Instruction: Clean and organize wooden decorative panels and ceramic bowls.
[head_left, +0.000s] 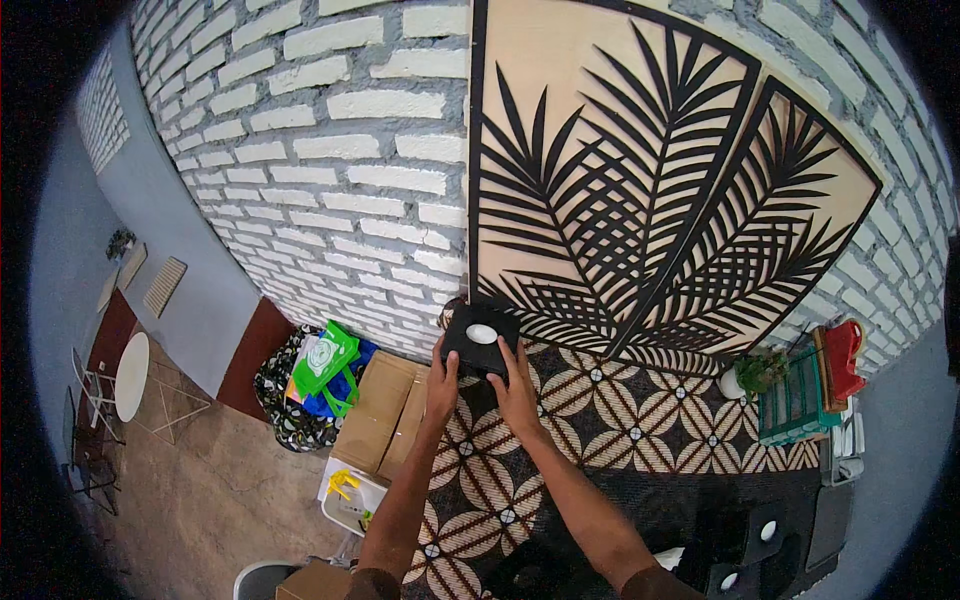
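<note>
Both arms reach forward over a table with a patterned cloth (577, 427). A black square box or block (469, 356) with a white oval (481, 334) on its face is held between the hands, close to the brick wall. My left hand (442, 386) grips its left side, thumb towards the near edge. My right hand (515, 390) holds its right side, with fingers on the face near the oval. What lies under the box is hidden.
Cardboard boxes (371, 412) and a green bag (324, 367) stand left. Leaf-patterned panels (600, 187) lean on the wall. A potted plant (757, 373) and green crate (799, 401) are right. Black pieces with white ovals (766, 551) lie lower right.
</note>
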